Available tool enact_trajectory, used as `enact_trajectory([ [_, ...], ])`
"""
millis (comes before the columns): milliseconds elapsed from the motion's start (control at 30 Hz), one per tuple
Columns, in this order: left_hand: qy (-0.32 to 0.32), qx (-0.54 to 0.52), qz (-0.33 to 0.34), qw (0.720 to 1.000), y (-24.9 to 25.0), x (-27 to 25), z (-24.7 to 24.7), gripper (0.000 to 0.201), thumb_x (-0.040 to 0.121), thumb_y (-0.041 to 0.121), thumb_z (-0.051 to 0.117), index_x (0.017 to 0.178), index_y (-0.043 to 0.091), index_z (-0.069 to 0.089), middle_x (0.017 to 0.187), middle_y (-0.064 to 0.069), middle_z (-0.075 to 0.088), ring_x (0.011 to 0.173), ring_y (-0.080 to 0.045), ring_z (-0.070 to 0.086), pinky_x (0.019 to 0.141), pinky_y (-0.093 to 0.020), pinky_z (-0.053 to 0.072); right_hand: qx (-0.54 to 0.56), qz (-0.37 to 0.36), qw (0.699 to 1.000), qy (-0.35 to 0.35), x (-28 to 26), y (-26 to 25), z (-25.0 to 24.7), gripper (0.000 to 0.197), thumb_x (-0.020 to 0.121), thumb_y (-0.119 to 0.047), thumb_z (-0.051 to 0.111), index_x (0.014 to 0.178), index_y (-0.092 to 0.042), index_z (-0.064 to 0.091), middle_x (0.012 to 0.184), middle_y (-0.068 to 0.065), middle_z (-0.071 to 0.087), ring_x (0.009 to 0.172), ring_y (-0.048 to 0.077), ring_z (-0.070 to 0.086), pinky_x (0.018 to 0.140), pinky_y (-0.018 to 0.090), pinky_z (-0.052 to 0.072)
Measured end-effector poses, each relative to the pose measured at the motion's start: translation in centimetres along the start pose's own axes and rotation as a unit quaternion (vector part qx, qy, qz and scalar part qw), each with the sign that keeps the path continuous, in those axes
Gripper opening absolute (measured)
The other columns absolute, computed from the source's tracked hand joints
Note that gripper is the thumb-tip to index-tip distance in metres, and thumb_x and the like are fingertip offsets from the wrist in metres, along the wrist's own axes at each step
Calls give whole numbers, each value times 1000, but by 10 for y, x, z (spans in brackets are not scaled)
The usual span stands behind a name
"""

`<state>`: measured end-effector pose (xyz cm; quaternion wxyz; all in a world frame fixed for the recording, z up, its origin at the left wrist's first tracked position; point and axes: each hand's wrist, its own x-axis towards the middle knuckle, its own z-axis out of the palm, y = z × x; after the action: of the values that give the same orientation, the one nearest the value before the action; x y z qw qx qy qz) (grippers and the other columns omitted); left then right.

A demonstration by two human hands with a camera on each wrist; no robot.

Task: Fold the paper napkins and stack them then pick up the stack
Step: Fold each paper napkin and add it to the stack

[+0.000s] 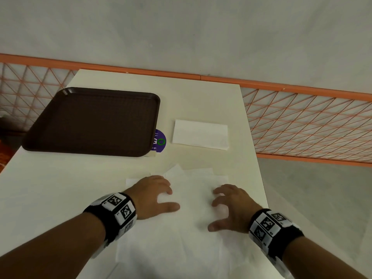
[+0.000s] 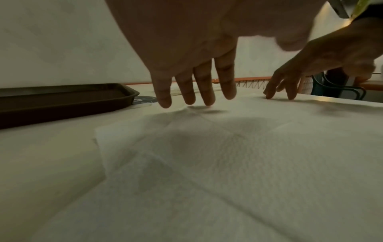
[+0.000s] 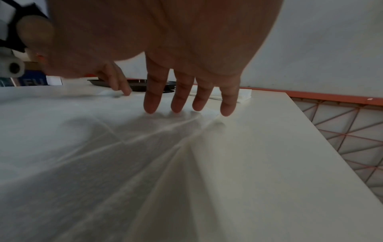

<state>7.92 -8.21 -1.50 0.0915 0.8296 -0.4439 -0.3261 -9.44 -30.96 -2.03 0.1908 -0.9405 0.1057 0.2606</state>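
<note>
White, creased, unfolded paper napkins (image 1: 187, 234) lie overlapped at the near edge of the cream rectangular table (image 1: 50, 188). We find our left hand (image 1: 150, 195) and right hand (image 1: 231, 206) spread above them, fingers loose and slightly bent, fingertips at the sheet, holding nothing. A folded white napkin (image 1: 200, 137) lies farther off, just beside the dark brown plastic tray (image 1: 94, 121).

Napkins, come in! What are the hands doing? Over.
Left hand and right hand open, fingertips on unfolded napkins. Folded napkin waiting beyond. Tray off left, nothing blocking.
</note>
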Motion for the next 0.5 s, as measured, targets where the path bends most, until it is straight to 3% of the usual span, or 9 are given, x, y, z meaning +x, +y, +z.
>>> enact_trajectory([
  [33,25,0,8,1000,1,4,-1,100,58,94,25,125,28,56,138,14,45,134,-4,32,112,-22,23,7,2,1000,13,1,-1,-1,93,50,-98,35,114,-36,62,142,-17,38,137,9,25,115,34,20],
  [100,50,20,22,998,6,14,-1,92,67,82,17,125,23,58,134,10,50,128,-7,39,107,-20,28,14,6,998,53,7,-4,-4,68,71,-85,42,110,-33,63,137,-14,44,132,10,33,110,32,27],
  [200,44,56,13,997,18,29,1,56,91,57,38,132,21,52,139,8,46,130,-11,37,107,-24,29,-11,2,996,92,21,-13,-7,40,92,-53,48,121,-27,56,136,-9,47,128,15,39,104,30,33],
  [267,29,81,13,996,26,38,4,48,96,46,45,136,21,47,141,7,42,130,-14,36,107,-29,30,-17,9,996,88,32,-20,-7,42,95,-46,48,131,-25,50,139,-7,45,129,18,39,103,33,35],
  [333,13,102,10,995,31,46,7,51,95,46,47,139,21,43,142,6,40,130,-17,36,107,-33,32,-30,22,996,79,41,-26,-6,48,95,-45,48,138,-24,44,142,-5,43,129,21,39,103,36,34],
  [500,-6,145,-19,989,40,58,12,55,89,43,57,138,22,42,134,-1,43,123,-23,40,101,-39,37,-43,43,996,68,53,-32,-4,49,91,-43,53,135,-23,46,135,-1,46,124,24,41,101,40,36],
])
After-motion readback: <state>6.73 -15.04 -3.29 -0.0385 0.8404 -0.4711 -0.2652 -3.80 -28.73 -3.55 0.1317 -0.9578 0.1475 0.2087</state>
